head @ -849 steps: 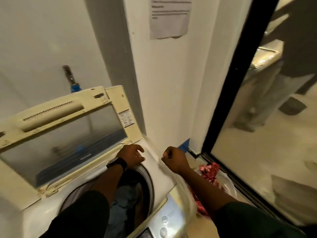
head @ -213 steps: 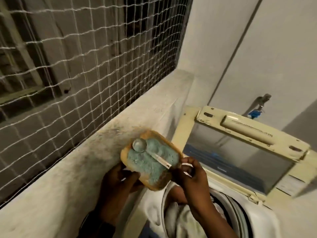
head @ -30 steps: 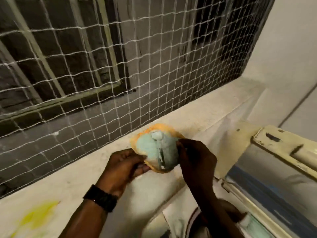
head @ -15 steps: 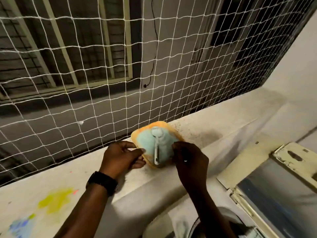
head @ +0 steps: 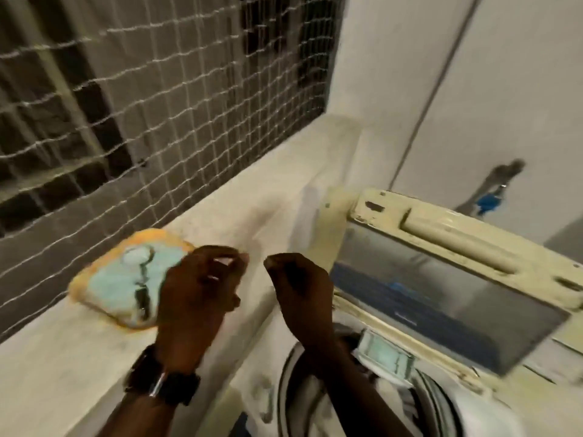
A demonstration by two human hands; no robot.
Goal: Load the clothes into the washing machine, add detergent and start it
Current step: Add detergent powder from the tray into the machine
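An orange detergent packet lies open on the concrete ledge, showing blue-green powder and a white scoop. My left hand hovers just right of the packet, fingers curled but apart, holding nothing. My right hand is a loose fist beside it, above the washing machine's drum opening. The machine's lid stands raised. Pale clothes show inside the drum, partly hidden by my right forearm. A patch of blue-green powder sits at the drum's back rim.
A white rope net covers the window grille above the ledge. A tap with a blue fitting sticks out of the wall behind the lid. White walls close off the right side.
Both hands have let go of the detergent packet, which now rests on the ledge. My hands and my view have swung right toward the washing machine.
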